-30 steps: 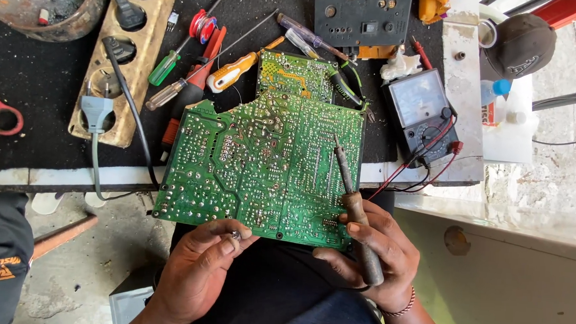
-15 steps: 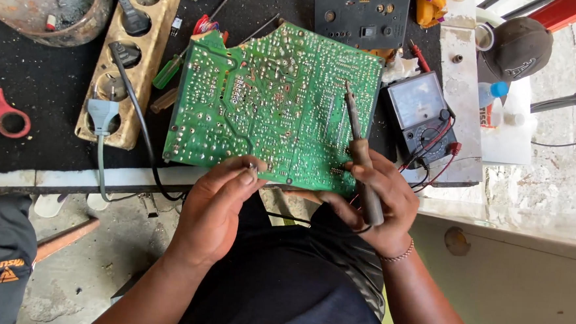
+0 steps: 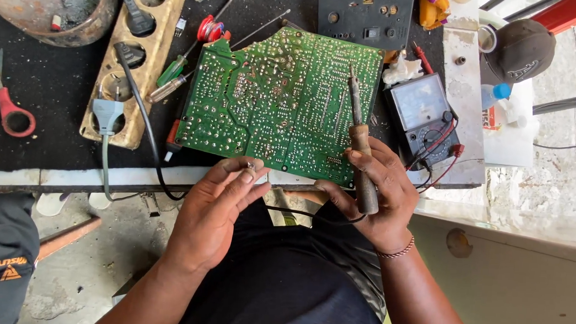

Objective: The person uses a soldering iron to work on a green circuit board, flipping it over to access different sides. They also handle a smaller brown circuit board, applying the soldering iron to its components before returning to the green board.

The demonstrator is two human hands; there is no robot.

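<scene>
**Hot iron over a bare board**

The green board (image 3: 281, 102) lies solder-side up on the black tabletop (image 3: 48, 97), its near edge overhanging the front rim toward the person's lap. The right hand (image 3: 378, 199) is clenched around the handle of the soldering iron (image 3: 358, 143), whose tip points toward 12 o'clock and rests over the board's right half. The left hand (image 3: 216, 211) pinches something small between thumb and fingertips (image 3: 247, 173) at the board's 6 o'clock edge; the piece is too small to make out.

At 3 o'clock of the board sits a meter (image 3: 425, 113) with red and black leads (image 3: 442, 157) trailing beneath the right hand. At 9 o'clock lie a wooden socket strip (image 3: 132, 62), a grey plug (image 3: 108, 114) and a black cable (image 3: 145, 135); red scissors (image 3: 2, 104) sit further out, and screwdrivers (image 3: 174, 77) poke from under the board's left side.

Risks, as I judge them: the overhanging board is steadied only lightly, so a push from the iron could tip or slide it into the lap. The iron's cord (image 3: 298, 213) runs across the lap and could snag. A tip lingering on the densely packed joints might bridge neighbours or lift a track. The leads lie close enough to the hot shaft to scorch.
</scene>
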